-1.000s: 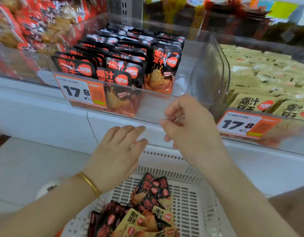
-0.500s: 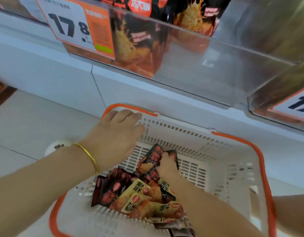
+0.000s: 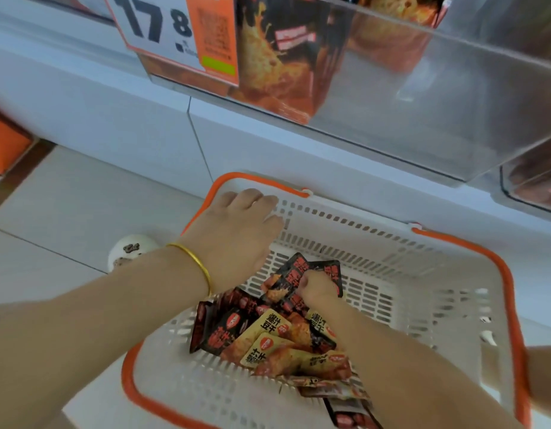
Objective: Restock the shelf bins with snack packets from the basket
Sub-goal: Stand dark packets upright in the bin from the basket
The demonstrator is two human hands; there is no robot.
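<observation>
A white slatted basket with an orange rim sits on the floor below a shelf, seen from above. 2 bare forearms reach into it from the near edge.

Snack packets lie heaped in the near left part of the basket, overlapping at all angles. They come in 2 colours: yellow ones with bold black characters and a red round logo, and black ones with red-orange characters. Both show a picture of browned food. A few more lie blurred at the near edge.

At the far end of the heap, the right grip is closed, fingers curled down into a small cluster of black packets.

Further left, the left grip rests on the basket's far left corner, fingers bent over the rim. A gold bangle circles that wrist.

Left of the basket, a small white rounded object sits on the pale tiled floor.

Beyond and above, a clear plastic shelf bin juts out. Orange and black packets stand behind its left front. A price tag there reads 17 8.
</observation>
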